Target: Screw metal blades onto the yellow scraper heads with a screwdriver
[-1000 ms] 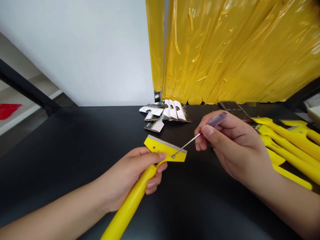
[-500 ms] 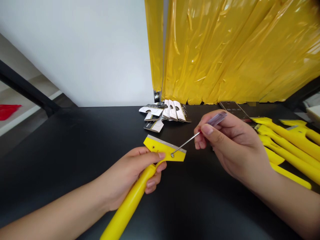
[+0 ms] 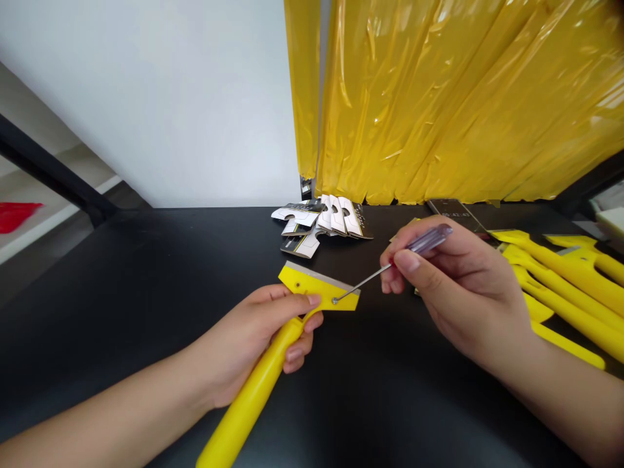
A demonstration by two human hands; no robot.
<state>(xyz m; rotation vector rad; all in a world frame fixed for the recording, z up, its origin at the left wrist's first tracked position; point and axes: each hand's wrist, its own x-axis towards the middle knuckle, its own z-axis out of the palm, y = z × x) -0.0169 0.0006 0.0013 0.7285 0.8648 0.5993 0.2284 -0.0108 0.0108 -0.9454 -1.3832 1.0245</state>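
Observation:
My left hand [image 3: 273,331] is closed around the neck of a yellow scraper [image 3: 263,377], its thumb lying on the head. A grey metal blade [image 3: 322,278] runs along the head's far edge. One small hole shows on the head's left side, and a screw [image 3: 335,301] sits on its right side. Between thumb and fingers, my right hand [image 3: 453,286] pinches a small screwdriver [image 3: 429,239] with a clear purplish handle. The driver's thin shaft slants down to the left, and its tip meets the screw.
Several folded white and black cards [image 3: 307,224] lie at the back of the black table [image 3: 121,292]. Several more yellow scrapers [image 3: 570,279] are piled at the right. Behind them lies a phone [image 3: 455,213] showing a timer. Yellow plastic sheeting [image 3: 439,97] hangs at the back.
The screwdriver's handle has shifted slightly to the right and down with my right hand, while its tip stays at the screw. The scraper has moved very slightly left.

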